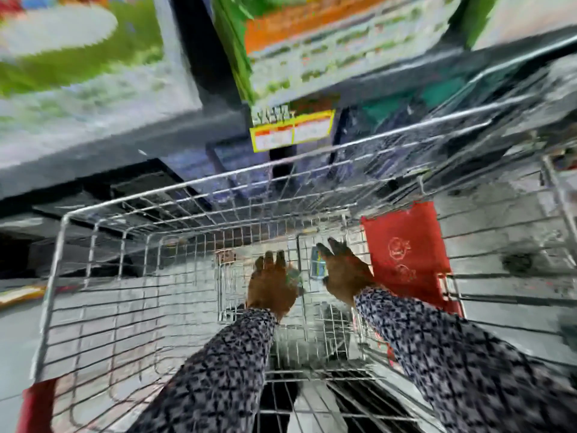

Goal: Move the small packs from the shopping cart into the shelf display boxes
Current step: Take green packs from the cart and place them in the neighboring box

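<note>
Both arms deep in the shopping cart [93,260]. Left hand [271,284] spread, a greenish small pack [295,278] at its three o'clock, grasp impossible to tell; right hand [345,273] released, reaching toward a blue pack [318,264] at its nine o'clock. Risk: fumbling packs through blur, snagging fingers on wire. Yellow shelf tag [292,130] at twelve o'clock, red panel [404,254] at three: unreadable.

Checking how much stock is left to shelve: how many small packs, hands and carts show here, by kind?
Small packs in the cart: 2 visible, a green pack and a blue pack, both blurred
Hands: 2, left hand, right hand
Shopping cart: 1
Total: 5
</note>
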Available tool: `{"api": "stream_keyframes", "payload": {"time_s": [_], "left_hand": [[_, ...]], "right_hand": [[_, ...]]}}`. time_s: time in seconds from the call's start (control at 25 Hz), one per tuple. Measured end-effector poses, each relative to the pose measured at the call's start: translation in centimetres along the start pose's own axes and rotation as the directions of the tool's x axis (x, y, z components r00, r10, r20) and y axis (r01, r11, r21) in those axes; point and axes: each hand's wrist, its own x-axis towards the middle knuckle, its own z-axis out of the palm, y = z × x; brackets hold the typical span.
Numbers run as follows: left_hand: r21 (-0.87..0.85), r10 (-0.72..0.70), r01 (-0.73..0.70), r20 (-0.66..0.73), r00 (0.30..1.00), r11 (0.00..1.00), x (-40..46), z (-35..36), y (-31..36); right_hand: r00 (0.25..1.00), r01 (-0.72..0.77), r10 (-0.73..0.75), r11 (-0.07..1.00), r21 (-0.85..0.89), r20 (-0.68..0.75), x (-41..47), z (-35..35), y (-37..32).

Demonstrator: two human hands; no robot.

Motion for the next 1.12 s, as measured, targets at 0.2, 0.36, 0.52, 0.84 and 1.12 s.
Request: {"api": "stream_keyframes", "payload": {"time_s": [0.2, 0.36, 0.52, 0.84, 1.12], "left_hand": [[0.039, -0.020, 0.028, -0.190, 0.982, 0.999, 3.0, 3.8, -0.4], [0.020, 0.059, -0.056, -0.247, 0.967, 0.998, 2.9, 2.8, -2.7], [-0.044, 0.000, -0.013, -0.285, 0.959, 0.999, 0.4, -0.6, -3.8], [-0.320, -0.059, -0.270, -0.737, 0.673, 0.908, -19.5, -19.0, 4.2], [-0.070, 0.098, -0.655, -0.971, 0.216, 0.753, -34.6, -40.7, 10.4]], "right_hand": [[0.981, -0.122, 0.135, 0.988, 0.098, -0.143, 4.1, 3.6, -1.3], [0.929, -0.267, 0.316, 0.933, 0.242, -0.192, 4.5, 4.3, -2.3], [0.946, -0.144, 0.218, 0.946, 0.290, -0.240, 1.8, 2.2, -2.8], [0.682, 0.471, 0.077, 0.715, 0.517, -0.727, -19.9, -20.8, -9.6], [0.357, 0.754, -0.035, 0.601, 0.266, -0.934, -35.0, -43.2, -16.5]]}}
